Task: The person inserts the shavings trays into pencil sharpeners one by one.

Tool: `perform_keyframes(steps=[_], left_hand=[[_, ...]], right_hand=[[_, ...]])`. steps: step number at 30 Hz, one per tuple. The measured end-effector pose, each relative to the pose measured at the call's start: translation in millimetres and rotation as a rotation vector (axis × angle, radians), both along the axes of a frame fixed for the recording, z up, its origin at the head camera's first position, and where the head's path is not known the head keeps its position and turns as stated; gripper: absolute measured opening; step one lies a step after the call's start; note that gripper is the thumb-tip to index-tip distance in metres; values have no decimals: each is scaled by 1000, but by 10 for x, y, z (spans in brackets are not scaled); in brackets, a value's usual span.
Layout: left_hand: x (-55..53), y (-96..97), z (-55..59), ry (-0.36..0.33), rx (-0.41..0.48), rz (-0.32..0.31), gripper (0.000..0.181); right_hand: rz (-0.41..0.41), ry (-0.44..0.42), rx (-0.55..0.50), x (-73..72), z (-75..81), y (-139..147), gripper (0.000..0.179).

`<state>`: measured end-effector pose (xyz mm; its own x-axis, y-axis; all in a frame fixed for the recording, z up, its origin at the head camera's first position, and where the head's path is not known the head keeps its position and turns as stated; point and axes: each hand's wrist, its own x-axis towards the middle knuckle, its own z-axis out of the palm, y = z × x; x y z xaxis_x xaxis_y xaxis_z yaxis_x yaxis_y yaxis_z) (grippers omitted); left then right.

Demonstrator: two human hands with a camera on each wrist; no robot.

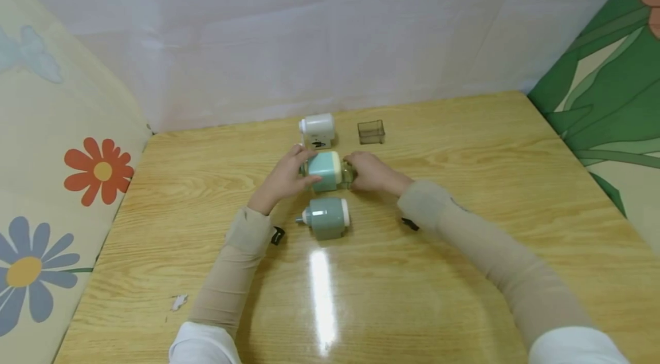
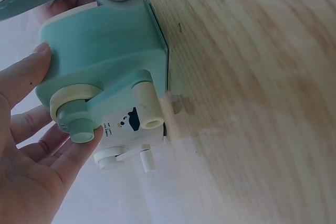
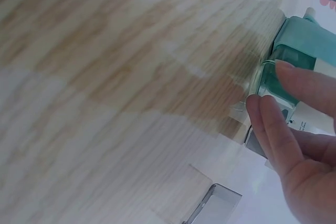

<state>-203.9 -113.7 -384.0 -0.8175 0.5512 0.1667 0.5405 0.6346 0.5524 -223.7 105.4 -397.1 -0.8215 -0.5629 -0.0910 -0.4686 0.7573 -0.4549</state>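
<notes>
A teal hand-crank pencil sharpener [image 1: 322, 172] lies on the table in the middle of the head view. My left hand [image 1: 287, 175] grips its crank end, with the thumb along one side. The crank arm [image 2: 118, 90] and its cream knob show close up in the left wrist view. At the sharpener's other end a see-through drawer [image 1: 348, 173] sticks out. My right hand [image 1: 375, 172] pinches that drawer between thumb and fingers; the right wrist view shows the fingertips [image 3: 268, 100] against its end.
Nearer to me lies a grey-green sharpener [image 1: 327, 218]. Behind the teal one stands a white sharpener [image 1: 318, 128], with a loose see-through drawer [image 1: 371, 133] to its right. A paper-like scrap [image 1: 179, 301] lies at the left front. A white sheet [image 1: 330, 37] hangs behind the table.
</notes>
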Motion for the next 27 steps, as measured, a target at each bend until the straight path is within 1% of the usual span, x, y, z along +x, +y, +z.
perform_keyframes(steps=[9,15,22,27], left_hand=[[-6,5,6,2,-1,-1,57],[-9,8,12,-2,-4,-1,57],[-13,6,11,9,-3,-2,57],[-13,15,18,0,-8,4,57]], right_hand=[[-2,-3,-28,6,32,-15,46],[-14,-12,-32,7,38,-23,50],[-12,-6,-32,-3,34,-29,54],[-11,-4,-30,-8,34,-31,57]])
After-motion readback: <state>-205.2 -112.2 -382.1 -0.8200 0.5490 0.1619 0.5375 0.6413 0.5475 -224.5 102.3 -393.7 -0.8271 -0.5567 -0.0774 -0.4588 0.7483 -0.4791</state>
